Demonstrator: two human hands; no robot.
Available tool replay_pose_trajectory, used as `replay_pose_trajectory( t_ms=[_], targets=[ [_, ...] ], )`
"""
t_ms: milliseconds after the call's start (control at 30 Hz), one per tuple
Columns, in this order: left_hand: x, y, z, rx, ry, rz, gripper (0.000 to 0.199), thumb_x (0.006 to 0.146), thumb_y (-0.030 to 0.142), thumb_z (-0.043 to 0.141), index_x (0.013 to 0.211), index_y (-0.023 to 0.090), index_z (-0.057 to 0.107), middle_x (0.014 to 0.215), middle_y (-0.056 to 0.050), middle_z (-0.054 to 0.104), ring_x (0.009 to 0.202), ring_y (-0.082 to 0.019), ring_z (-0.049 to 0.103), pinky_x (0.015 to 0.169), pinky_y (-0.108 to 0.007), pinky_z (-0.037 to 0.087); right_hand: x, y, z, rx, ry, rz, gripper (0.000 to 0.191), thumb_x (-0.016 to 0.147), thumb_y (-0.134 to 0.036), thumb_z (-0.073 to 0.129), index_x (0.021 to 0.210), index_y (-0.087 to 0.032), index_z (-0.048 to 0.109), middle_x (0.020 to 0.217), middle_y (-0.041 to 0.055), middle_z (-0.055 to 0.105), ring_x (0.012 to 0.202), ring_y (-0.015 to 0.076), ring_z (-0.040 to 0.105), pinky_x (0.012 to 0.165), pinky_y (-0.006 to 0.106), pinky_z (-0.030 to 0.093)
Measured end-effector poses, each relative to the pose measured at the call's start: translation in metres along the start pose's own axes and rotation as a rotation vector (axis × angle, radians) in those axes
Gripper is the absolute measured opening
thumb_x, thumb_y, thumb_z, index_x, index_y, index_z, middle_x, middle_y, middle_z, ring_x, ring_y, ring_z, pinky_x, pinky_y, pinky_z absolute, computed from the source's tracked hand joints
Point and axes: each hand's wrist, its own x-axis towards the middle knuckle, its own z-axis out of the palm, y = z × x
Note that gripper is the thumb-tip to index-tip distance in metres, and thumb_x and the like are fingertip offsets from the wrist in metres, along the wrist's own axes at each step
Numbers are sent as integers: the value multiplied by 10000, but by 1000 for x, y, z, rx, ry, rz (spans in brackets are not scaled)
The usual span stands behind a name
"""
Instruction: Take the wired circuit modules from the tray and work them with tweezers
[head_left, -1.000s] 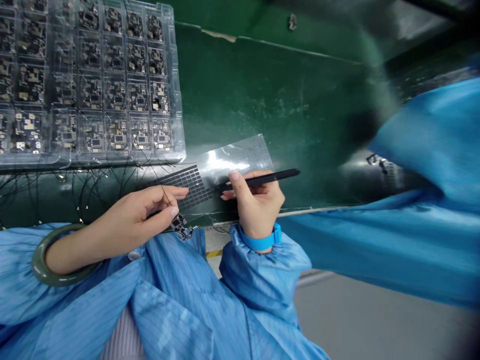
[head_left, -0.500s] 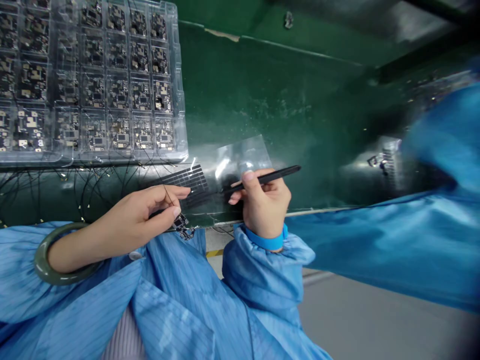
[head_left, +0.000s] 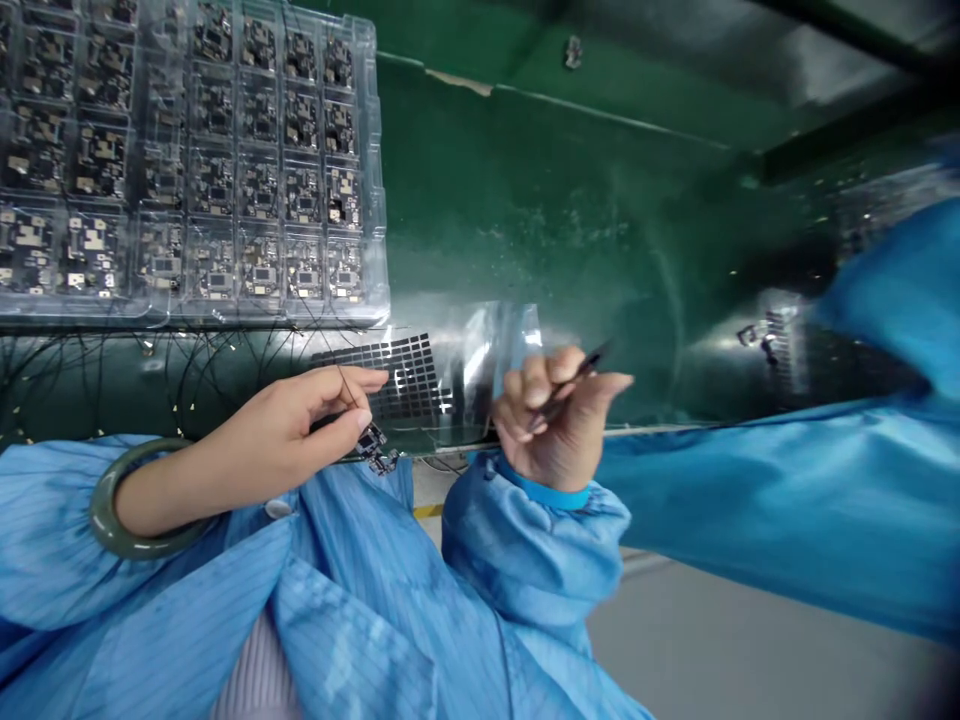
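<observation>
Between thumb and fingers, my left hand [head_left: 315,420] grips a small black circuit board [head_left: 377,450] by its left end, close to the table's front edge. A thin dark wire rises from those fingers. My right hand [head_left: 551,415] is turned palm up with its fingers curled around slim black tweezers [head_left: 559,400], partly hidden by the fingers and pointing up to the right. Under and beside my left fingertips lies a clear sheet of small black rectangular stickers [head_left: 411,370]. A shiny clear film [head_left: 480,345] lies between that sheet and my right hand.
Clear plastic trays [head_left: 381,250] full of circuit boards stand at the back left. Loose black cables [head_left: 202,375] lie along their front. On the right are another person's blue sleeve [head_left: 900,290] and a small cluster of parts [head_left: 776,335] on the green table [head_left: 600,180].
My right hand has turned palm up and moved slightly right, taking the tweezers off the sticker sheet. More of the sheet shows now. My left hand keeps hold of the circuit board.
</observation>
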Motion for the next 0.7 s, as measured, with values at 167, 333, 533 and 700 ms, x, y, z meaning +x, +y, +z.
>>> replay_pose_trajectory(
  t_ms=[167, 333, 533, 700],
  targets=[
    [0, 5, 2, -98, 133, 33, 124, 921, 288, 493, 906, 189, 567, 1229, -83, 638, 1132, -201, 604, 959, -344, 477, -19, -16, 28, -3, 135, -167, 434, 647, -605, 705, 729, -262, 452, 490, -108, 456, 286, 45, 363, 213, 154, 274],
    [1, 14, 3, -142, 351, 50, 110, 924, 293, 505, 910, 195, 552, 1006, -45, 727, 933, -166, 677, 815, -282, 528, -44, 2, 79, -113, 269, -387, 302, 774, -516, 641, 786, -274, 459, 552, -84, 549, 306, 75, 489, 264, 204, 404],
    [0, 7, 1, -267, 441, 9, 149, 891, 334, 554, 865, 187, 559, 728, 21, 651, 688, -126, 650, 671, -245, 555, -36, 24, 101, -157, 212, -290, 287, 799, -515, 603, 796, -274, 447, 559, -75, 588, 349, 109, 566, 318, 231, 486],
    [0, 6, 2, -398, 431, 44, 118, 886, 298, 566, 859, 185, 578, 740, 35, 641, 692, -99, 645, 645, -204, 577, -27, 25, 104, -52, 197, -331, 265, 766, -440, 680, 769, -257, 487, 532, -97, 583, 341, 89, 562, 331, 198, 483]
  ],
)
